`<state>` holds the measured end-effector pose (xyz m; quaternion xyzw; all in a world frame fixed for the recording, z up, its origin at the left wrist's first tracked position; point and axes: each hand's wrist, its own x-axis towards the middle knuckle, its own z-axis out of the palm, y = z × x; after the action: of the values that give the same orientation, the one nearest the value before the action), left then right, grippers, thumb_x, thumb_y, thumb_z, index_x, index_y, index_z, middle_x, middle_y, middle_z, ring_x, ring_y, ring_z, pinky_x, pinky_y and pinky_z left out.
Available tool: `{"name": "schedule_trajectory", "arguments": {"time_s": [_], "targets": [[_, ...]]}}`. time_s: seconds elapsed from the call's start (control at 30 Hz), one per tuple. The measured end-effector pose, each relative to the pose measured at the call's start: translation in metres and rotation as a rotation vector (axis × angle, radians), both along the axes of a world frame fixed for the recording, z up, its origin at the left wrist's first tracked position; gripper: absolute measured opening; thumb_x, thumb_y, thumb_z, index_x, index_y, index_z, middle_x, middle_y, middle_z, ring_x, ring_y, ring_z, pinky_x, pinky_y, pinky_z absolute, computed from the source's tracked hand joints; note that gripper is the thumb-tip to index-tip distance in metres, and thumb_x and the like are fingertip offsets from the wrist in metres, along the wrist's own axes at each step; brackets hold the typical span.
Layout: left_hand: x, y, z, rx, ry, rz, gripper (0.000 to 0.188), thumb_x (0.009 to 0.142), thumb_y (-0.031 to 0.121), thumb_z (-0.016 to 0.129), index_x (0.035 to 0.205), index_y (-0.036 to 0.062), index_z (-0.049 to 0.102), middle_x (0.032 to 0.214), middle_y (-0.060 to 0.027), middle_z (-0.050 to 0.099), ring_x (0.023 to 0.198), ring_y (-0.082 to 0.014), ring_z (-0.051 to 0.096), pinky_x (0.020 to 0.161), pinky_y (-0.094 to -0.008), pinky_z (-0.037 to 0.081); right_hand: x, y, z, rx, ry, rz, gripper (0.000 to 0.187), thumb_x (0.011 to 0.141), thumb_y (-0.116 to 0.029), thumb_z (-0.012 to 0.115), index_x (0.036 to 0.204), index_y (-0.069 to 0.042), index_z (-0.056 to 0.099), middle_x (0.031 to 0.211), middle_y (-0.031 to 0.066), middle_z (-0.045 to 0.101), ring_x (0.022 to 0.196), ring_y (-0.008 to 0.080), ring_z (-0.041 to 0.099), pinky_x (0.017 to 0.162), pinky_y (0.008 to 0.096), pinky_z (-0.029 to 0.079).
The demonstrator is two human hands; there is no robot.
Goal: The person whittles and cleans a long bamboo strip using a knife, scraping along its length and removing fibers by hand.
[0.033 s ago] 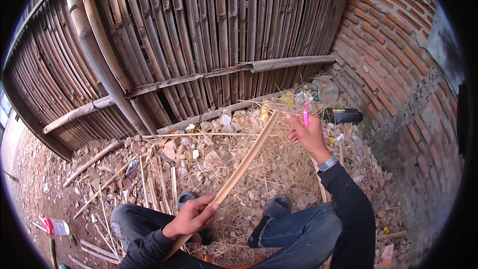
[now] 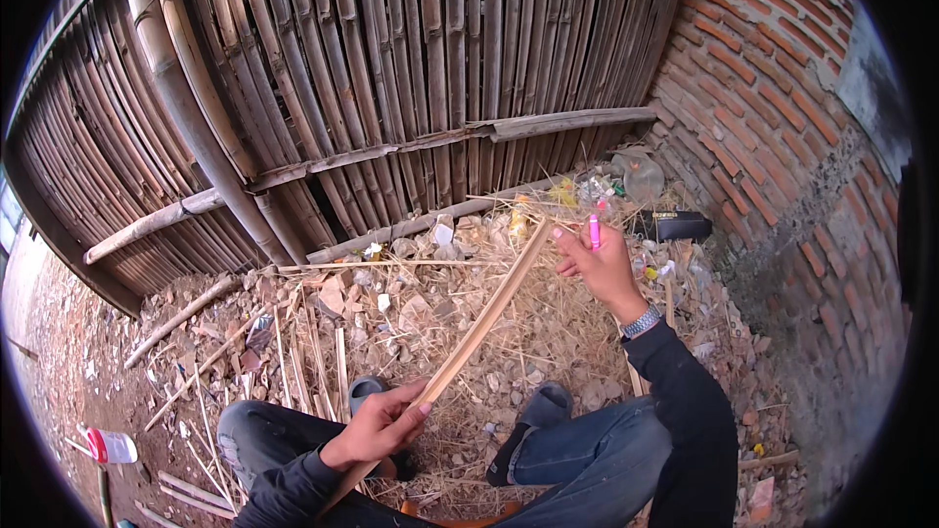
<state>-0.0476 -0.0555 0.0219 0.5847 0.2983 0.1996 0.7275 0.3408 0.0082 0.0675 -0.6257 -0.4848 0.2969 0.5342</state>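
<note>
My left hand (image 2: 380, 425) grips a long split bamboo strip (image 2: 484, 323) near its lower part, with the thumb along the top. The pale strip slants up and to the right, and its low end runs back under my left forearm. My right hand (image 2: 602, 259) is closed around a slim bright pink object (image 2: 594, 232) that sticks up past the fingers; its exact kind is not clear. Thumb and fingers of that hand are just right of the strip's far end (image 2: 544, 225). A metal watch (image 2: 642, 321) circles the right wrist.
Bamboo slats form a wall (image 2: 430, 49) ahead, meeting a brick wall (image 2: 773, 127) at right. Rubble and straw cover the ground (image 2: 469, 235). A black pouch (image 2: 682, 226) lies by the bricks. Loose bamboo strips (image 2: 303, 362) and a red-and-white container (image 2: 112, 446) lie left.
My right hand has shifted slightly left with the pink object, closer to the strip's far end. My left hand and the strip have barely moved.
</note>
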Motion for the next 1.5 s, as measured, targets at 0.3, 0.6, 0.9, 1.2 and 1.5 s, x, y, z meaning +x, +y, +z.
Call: {"name": "schedule_trajectory", "arguments": {"time_s": [0.3,0.6,0.9,1.2,1.5], "targets": [[0.011,0.007,-0.003,0.152,-0.047,-0.122,0.043,0.112,0.02,0.055,0.148,-0.003,0.052,0.085,-0.0027,0.067,0.074,-0.0071,0.066,0.063,-0.0246,0.05,-0.037,-0.015,0.014,0.105,0.116,0.221,0.048,0.098,-0.01,0.077,0.07,-0.011,0.037,0.067,0.0005,0.057,0.071,0.0114,0.072,0.059,0.0302,0.063],[0.023,-0.003,0.011,0.572,0.141,0.134,0.035,0.104,0.009,0.063,0.134,-0.0096,0.064,0.072,-0.0119,0.073,0.064,-0.0148,0.073,0.062,-0.0284,0.057,-0.072,-0.04,0.037,0.169,-0.562,0.103,0.025,0.084,-0.016,0.082,0.075,0.0,0.065,0.058,0.01,0.056,0.051,0.0224,0.061,0.051,0.0385,0.044],[0.021,-0.008,-0.009,0.746,0.191,0.302,0.031,0.097,0.007,0.072,0.124,-0.0081,0.072,0.066,-0.017,0.069,0.058,-0.0215,0.073,0.056,-0.0338,0.056,-0.088,-0.043,0.033,0.09,-0.307,0.312,0.012,0.087,-0.006,0.082,0.092,0.003,0.075,0.066,-0.002,0.053,0.061,0.0047,0.059,0.055,0.0239,0.046],[0.021,-0.007,-0.004,0.872,0.263,0.29,0.03,0.094,0.008,0.074,0.121,-0.0057,0.073,0.062,-0.0202,0.065,0.053,-0.0291,0.07,0.052,-0.0375,0.054,-0.094,-0.035,0.021,0.176,-0.401,0.339,0.01,0.089,-0.007,0.077,0.087,0.001,0.072,0.063,0.0019,0.055,0.054,0.0101,0.05,0.05,0.0356,0.039],[0.019,-0.007,-0.003,0.883,0.261,0.283,0.031,0.094,0.008,0.074,0.122,-0.0059,0.073,0.063,-0.0209,0.065,0.054,-0.0296,0.07,0.053,-0.0373,0.054,-0.076,-0.026,0.036,0.35,-0.593,0.098,0.021,0.085,-0.004,0.072,0.075,0.002,0.055,0.069,0.0141,0.053,0.057,0.0309,0.057,0.056,0.0445,0.042]]}}
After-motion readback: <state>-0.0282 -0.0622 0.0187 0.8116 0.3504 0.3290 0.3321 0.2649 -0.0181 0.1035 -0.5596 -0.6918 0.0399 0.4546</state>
